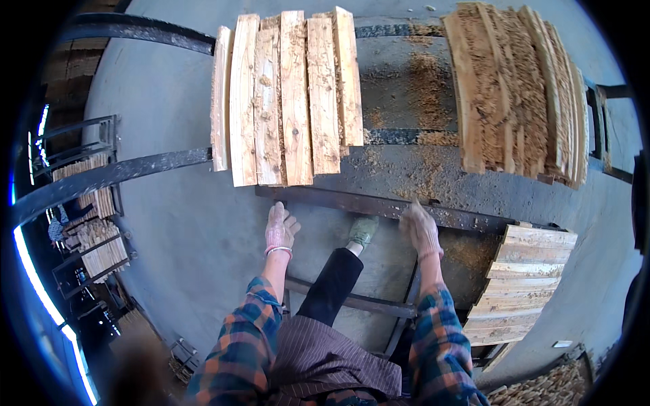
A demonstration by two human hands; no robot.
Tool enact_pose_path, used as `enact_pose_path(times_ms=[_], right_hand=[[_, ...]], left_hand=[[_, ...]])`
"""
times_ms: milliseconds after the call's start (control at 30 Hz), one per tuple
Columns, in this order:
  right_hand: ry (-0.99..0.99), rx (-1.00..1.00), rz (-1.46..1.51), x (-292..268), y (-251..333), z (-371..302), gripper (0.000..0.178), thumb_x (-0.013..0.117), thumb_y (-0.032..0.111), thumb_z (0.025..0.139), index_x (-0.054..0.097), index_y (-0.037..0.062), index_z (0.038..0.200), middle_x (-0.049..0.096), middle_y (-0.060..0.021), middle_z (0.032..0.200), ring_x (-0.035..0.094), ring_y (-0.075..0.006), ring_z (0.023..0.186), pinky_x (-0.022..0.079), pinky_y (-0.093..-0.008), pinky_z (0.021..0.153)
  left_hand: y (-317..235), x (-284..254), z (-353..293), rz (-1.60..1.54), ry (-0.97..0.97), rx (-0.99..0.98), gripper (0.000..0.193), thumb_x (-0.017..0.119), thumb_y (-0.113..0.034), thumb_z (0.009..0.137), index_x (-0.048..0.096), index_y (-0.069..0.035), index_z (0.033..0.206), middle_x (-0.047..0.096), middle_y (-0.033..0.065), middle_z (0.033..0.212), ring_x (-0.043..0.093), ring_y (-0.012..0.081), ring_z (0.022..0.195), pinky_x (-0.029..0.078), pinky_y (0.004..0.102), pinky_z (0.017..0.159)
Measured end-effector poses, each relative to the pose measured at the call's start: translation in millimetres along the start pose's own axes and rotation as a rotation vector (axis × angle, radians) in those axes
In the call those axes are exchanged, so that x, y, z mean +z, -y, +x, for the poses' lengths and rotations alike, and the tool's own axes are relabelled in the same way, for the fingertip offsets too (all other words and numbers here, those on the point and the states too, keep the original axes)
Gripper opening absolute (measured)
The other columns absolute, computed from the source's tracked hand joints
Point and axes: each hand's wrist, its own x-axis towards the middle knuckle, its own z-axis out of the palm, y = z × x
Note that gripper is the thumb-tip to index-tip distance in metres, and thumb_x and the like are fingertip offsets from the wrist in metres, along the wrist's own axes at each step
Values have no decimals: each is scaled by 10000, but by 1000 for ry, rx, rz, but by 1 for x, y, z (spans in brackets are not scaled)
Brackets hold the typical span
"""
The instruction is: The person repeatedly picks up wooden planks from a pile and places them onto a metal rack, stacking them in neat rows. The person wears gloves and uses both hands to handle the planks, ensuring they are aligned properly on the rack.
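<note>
My left hand (281,229), in a pale pinkish glove with a band at the wrist, is just below the near ends of a stack of rough wooden boards (296,101). Its fingers are apart, and nothing shows in them. My right hand (421,230), gloved too, is by the dark metal bar (379,203) of the rack. Motion smears its fingers, so their closure is unclear. The board stack rests across two black rails, its boards standing side by side with wood crumbs on their edges.
A second, crumb-covered board stack (518,91) sits on the rails at right. Lower right, more boards (521,281) lie on a stand. Sawdust (426,88) covers the floor between the stacks. My green shoe (364,230) is below the bar. Farther left are racks with wood (101,250).
</note>
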Motion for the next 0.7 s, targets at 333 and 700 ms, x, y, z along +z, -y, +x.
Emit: enact_pose_path(times_ms=[333,700], right_hand=[[78,273,337,219,24,154,747,599,548,867,427,-8,1334,536,-234,1224,573,-368,1031,480,-495,894],[-65,108,49,207,26,153,805,508,684,848,548,-15,1245,633,-136,1128,623,-223,958,499,-336,865]], left_hand=[[-31,102,70,-732,60,-40,727,554,-551,884,321,-153,1446,397,88,1448,353,323,1343,242,585,1098],[17,122,42,-628,233,-66,664,527,-478,916,351,-80,1417,434,141,1398,433,363,1262,430,598,953]])
